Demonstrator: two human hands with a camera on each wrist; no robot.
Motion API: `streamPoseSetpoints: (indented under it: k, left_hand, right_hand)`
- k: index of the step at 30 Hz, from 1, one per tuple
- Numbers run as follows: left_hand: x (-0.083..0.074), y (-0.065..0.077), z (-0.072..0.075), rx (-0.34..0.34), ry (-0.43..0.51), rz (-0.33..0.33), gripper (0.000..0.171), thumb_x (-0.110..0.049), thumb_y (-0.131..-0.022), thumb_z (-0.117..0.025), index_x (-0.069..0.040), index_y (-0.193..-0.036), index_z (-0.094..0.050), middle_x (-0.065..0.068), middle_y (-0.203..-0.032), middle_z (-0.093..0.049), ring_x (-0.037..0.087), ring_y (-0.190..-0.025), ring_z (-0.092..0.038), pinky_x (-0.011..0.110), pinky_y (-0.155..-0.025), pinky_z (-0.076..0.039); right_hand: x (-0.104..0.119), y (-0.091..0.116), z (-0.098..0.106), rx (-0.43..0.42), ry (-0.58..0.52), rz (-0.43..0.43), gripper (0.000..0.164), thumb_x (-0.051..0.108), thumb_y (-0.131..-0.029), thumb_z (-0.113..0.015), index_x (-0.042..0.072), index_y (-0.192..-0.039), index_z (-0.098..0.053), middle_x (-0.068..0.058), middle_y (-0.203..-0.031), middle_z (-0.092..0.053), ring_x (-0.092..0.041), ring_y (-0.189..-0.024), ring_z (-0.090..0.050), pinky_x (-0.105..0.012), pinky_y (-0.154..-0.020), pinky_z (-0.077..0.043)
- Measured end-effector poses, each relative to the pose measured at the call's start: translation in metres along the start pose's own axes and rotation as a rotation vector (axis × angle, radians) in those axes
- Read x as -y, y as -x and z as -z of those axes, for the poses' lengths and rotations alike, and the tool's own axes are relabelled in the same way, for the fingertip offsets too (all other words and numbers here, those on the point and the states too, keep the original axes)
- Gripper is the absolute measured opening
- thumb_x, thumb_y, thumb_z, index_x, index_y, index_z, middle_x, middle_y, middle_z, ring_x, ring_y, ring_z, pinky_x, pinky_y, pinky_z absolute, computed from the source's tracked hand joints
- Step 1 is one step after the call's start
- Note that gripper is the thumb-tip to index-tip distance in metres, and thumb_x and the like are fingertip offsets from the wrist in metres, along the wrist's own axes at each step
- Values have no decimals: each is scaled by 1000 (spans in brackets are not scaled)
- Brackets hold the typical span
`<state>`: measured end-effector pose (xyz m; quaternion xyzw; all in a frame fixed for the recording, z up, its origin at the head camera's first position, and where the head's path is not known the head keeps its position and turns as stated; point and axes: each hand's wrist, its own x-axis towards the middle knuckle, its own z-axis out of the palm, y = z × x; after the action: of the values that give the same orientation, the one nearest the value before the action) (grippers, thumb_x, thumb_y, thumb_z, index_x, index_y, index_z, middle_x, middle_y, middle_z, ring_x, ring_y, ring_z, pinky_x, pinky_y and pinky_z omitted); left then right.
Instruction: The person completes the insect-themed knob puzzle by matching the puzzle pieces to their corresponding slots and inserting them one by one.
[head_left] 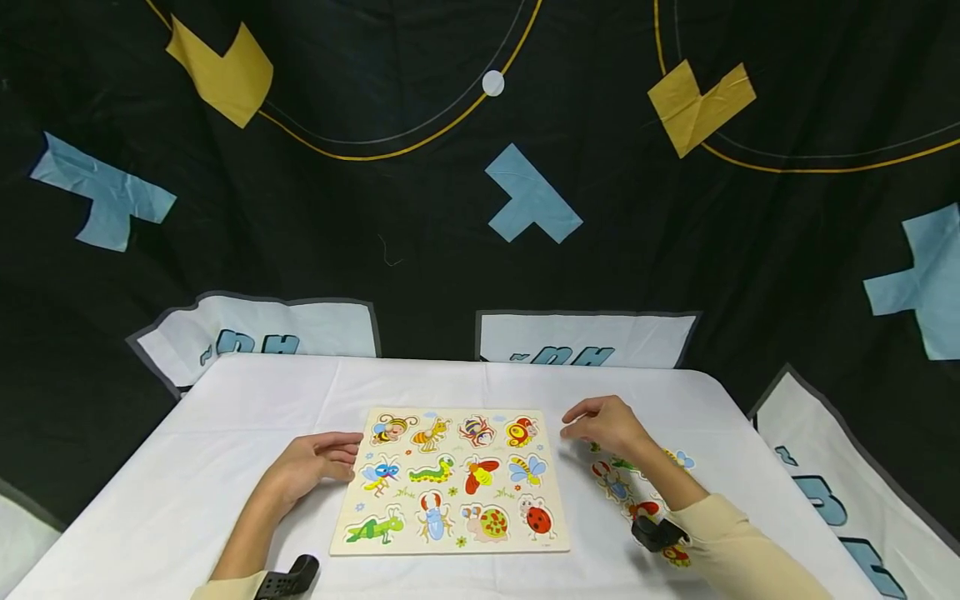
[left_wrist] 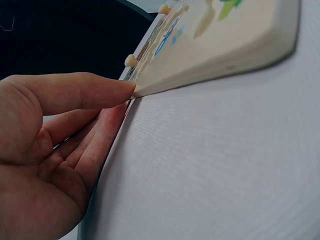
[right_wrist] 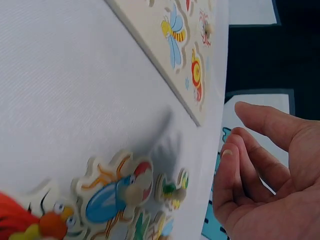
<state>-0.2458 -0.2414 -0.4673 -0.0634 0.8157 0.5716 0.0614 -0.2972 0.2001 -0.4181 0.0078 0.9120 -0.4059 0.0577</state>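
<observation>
My left hand (head_left: pixel 311 467) rests on the table against the left edge of a wooden insect peg puzzle board (head_left: pixel 405 546). In the left wrist view, its thumb (left_wrist: pixel 95 92) touches the board's edge, with the other fingers below. Wooden knobs (left_wrist: pixel 131 60) stand up from the board's far part, and the spider piece (right_wrist: pixel 205 29) sits in the board with its knob showing. My right hand (head_left: pixel 611 425) hovers just right of the board, thumb and fingertips apart, holding nothing. Below it lies a loose stag beetle piece (right_wrist: pixel 107 202) with a wooden knob.
Several other loose insect pieces lie right of the board, partly hidden under my right forearm, among them a red-winged bug (right_wrist: pixel 30 220) and a small green piece (right_wrist: pixel 171 190). A white cloth covers the table (head_left: pixel 187 433); a black curtain (head_left: pixel 427 275) hangs behind it.
</observation>
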Motion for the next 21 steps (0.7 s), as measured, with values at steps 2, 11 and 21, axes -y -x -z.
streamPoseSetpoints:
  k: [2, 11, 21]
  left_hand:
    - [0, 0, 0, -1, -3, 1, 62, 1, -66, -77, -3, -125, -61, 8, -104, -69, 18, -92, -65, 25, -77, -48]
    - [-2, 0, 0, 16, 1, 6, 63, 1, -67, -77, -2, -127, -59, 10, -106, -68, 19, -92, -65, 26, -76, -49]
    - [0, 0, 2, 24, -1, -10, 63, 1, -67, -77, -1, -127, -59, 10, -106, -68, 19, -93, -65, 24, -77, -48]
  right_hand:
    - [-3, 2, 4, 8, 6, -7, 27, 24, -73, -80, 11, -97, -74, -1, -79, -66, -22, -76, -60, -40, -71, -49]
    - [-20, 11, 20, 44, -2, -12, 30, 22, -72, -81, 8, -97, -72, -3, -75, -65, -21, -72, -59, -37, -67, -49]
    - [-36, 24, 39, 113, 29, 12, 31, 25, -72, -81, 10, -98, -72, -2, -80, -66, -20, -73, -56, -36, -68, -49]
